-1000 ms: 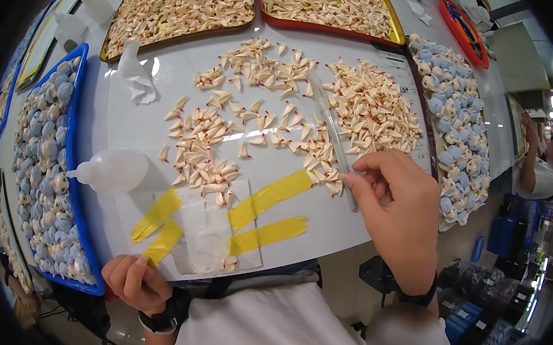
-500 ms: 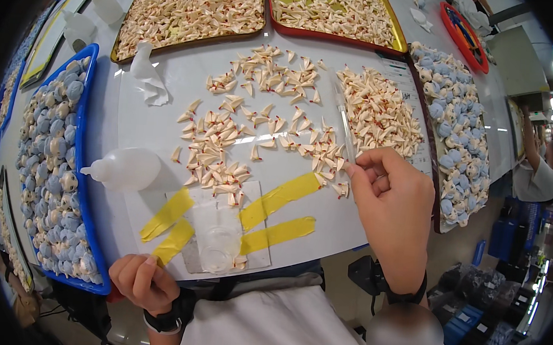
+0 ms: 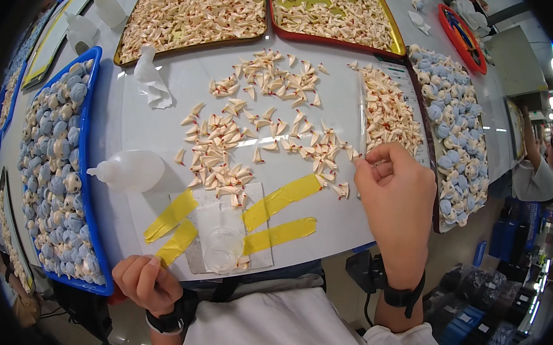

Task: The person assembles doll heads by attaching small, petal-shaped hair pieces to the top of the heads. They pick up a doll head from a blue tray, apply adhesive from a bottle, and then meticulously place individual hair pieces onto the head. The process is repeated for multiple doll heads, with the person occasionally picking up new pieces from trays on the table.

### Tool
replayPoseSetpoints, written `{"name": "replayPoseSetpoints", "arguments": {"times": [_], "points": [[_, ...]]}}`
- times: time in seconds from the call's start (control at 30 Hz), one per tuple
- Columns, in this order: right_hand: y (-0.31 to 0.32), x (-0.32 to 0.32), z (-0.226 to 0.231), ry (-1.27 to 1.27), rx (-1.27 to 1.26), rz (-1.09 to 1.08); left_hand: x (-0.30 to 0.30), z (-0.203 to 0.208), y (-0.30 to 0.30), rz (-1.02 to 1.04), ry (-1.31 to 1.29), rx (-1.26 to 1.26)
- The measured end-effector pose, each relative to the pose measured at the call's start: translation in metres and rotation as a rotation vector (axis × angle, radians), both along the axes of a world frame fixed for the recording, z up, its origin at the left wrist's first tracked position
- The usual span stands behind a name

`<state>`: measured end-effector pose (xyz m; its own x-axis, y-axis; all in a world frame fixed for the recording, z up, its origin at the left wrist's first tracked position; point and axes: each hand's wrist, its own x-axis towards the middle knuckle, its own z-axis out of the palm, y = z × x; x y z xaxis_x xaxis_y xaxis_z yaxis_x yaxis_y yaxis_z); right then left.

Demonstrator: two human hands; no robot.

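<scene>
My right hand [image 3: 394, 187] pinches the near end of a thin clear strip [image 3: 362, 108] between thumb and fingers. The strip runs away from me along the left edge of a dense pile of small cream pointed pieces with red tips [image 3: 389, 113]. More such loose pieces [image 3: 221, 140] lie scattered to the left, some close to my fingertips. At the table's front edge rests my left hand [image 3: 147, 282], fingers curled in and nothing visible in them. Near it, yellow tape strips [image 3: 172, 216] and a clear round cup [image 3: 223, 249] on a grey square plate [image 3: 261, 251].
Trays of cream pieces [image 3: 194, 16] [image 3: 339, 16] stand at the back. A blue tray [image 3: 93, 224] of blue-and-cream figures is on the left, a dark tray [image 3: 437, 212] of similar ones on the right. A white squeeze bottle [image 3: 132, 170], crumpled tissue [image 3: 151, 80] and red basket [image 3: 462, 38] lie around.
My right hand has moved the clear strip rightward, and the dense pile's left edge has shifted right, leaving it narrower. My left hand has stayed about where it was.
</scene>
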<state>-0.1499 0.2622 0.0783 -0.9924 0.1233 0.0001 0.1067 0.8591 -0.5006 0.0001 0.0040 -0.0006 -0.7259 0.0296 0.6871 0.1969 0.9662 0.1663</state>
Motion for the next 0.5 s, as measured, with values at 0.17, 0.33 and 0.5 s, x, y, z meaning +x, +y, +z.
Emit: {"name": "replayPoseSetpoints", "arguments": {"times": [0.17, 0.33, 0.5], "points": [[0.0015, -0.0007, 0.0004, -0.003, 0.052, -0.015, -0.0006, 0.0000, -0.0001, 0.003, 0.004, -0.006], [-0.0003, -0.0014, 0.0010, 0.009, 0.096, 0.026, 0.0001, -0.0003, -0.0005, 0.006, 0.003, -0.003], [-0.0013, -0.0034, 0.0049, -0.010, 0.150, 0.073, -0.0001, -0.0005, -0.0003, 0.001, 0.006, 0.005]]}}
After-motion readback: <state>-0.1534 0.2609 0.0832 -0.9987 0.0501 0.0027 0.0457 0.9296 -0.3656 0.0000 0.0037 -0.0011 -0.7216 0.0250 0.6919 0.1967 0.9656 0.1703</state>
